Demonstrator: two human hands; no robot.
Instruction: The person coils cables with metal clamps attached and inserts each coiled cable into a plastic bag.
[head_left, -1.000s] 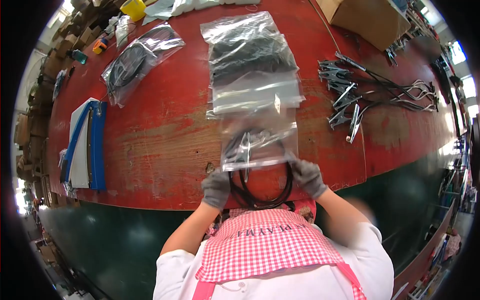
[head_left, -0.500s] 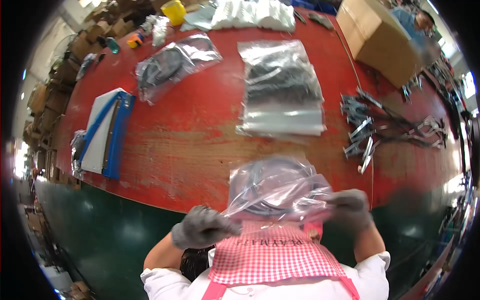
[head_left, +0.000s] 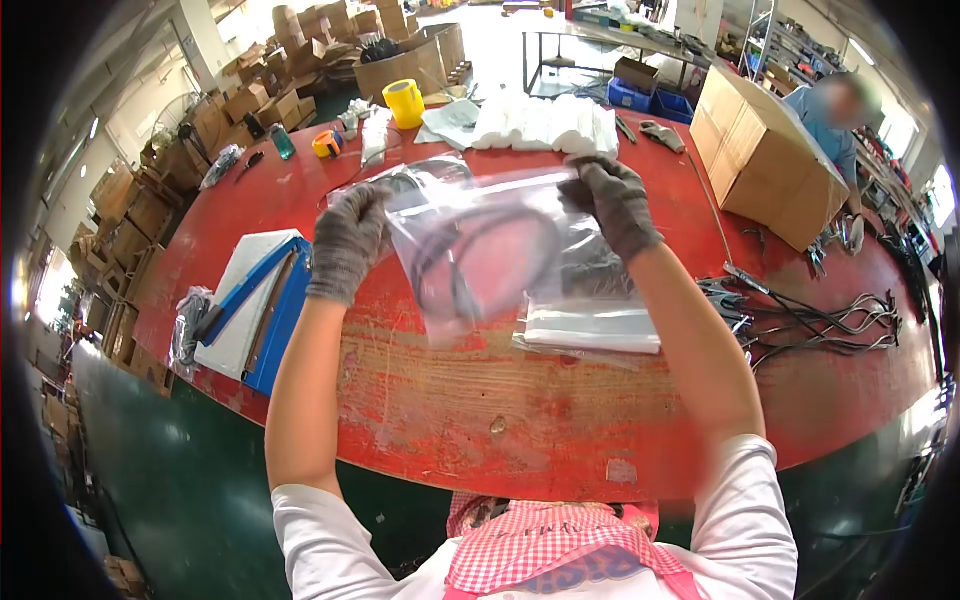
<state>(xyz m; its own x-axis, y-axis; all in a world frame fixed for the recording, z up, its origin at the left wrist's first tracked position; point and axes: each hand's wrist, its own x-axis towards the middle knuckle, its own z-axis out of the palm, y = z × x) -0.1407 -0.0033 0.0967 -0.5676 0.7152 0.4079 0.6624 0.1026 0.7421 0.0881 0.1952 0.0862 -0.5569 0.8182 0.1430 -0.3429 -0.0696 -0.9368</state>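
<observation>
A clear plastic bag with a coiled dark cable inside hangs stretched between my gloved hands above the red table. My left hand pinches its upper left corner, and my right hand grips the upper right corner. Behind the held bag lies another clear bag, partly hidden. A stack of clear plastic bags rests on the table below my right hand, partly covered by the raised bag and my forearm.
A blue and white sealer-like device stands at the left. Metal-ended cables lie at the right, near a large cardboard box. White rolls and yellow tape sit at the back. A person is behind the box.
Both my hands have moved up and forward from the table's front edge, carrying the cable bag over the table. The head view has tilted up and shows more of the room.
</observation>
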